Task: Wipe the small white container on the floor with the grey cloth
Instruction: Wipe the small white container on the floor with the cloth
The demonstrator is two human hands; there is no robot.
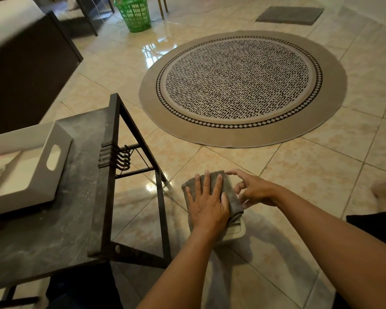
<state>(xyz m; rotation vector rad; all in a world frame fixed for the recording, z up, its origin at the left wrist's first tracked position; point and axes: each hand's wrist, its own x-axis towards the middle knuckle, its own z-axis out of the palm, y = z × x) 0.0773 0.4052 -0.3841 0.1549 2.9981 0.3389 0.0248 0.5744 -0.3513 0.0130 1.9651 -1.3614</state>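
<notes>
A small white container [236, 231] sits on the tiled floor, mostly covered by a folded grey cloth [230, 195]. Only its near right corner shows below the cloth. My left hand [206, 204] lies flat on top of the cloth with fingers spread, pressing it onto the container. My right hand [253, 190] is at the container's right side, fingers curled against its edge beside the cloth; whether it grips the container is hard to tell.
A dark low table [60, 230] with a black metal frame stands at left, carrying a white tray [31, 161]. A round patterned rug [243, 85] lies ahead. A green basket [134, 13] and a grey mat [290, 15] are far back.
</notes>
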